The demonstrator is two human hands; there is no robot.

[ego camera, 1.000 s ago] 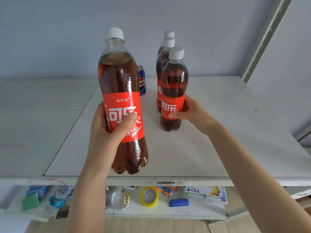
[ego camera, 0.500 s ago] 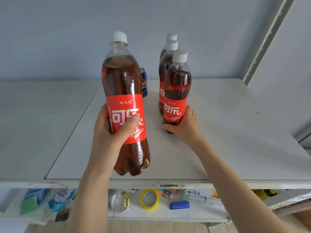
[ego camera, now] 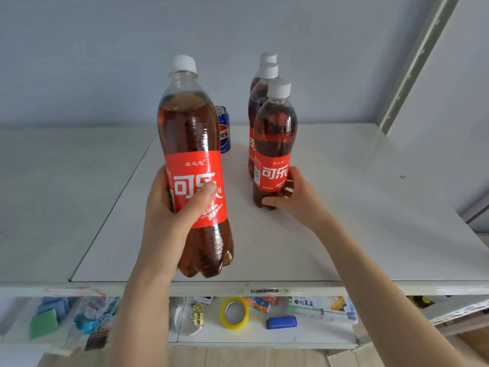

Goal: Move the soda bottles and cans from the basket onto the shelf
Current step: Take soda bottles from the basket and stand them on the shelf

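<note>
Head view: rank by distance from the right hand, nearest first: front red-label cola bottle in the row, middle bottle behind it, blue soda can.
1. Front red-label plastic cola bottle: gripped low by the right hand, at the head of the row.
2. Middle red-label plastic cola bottle: directly behind the front one.
3. Blue soda can: farther back and to the left, near the wall.

Left hand (ego camera: pixel 169 207) grips bottle (ego camera: pixel 193 165); right hand (ego camera: pixel 296 200) grips standing bottle (ego camera: pixel 274 144).
</note>
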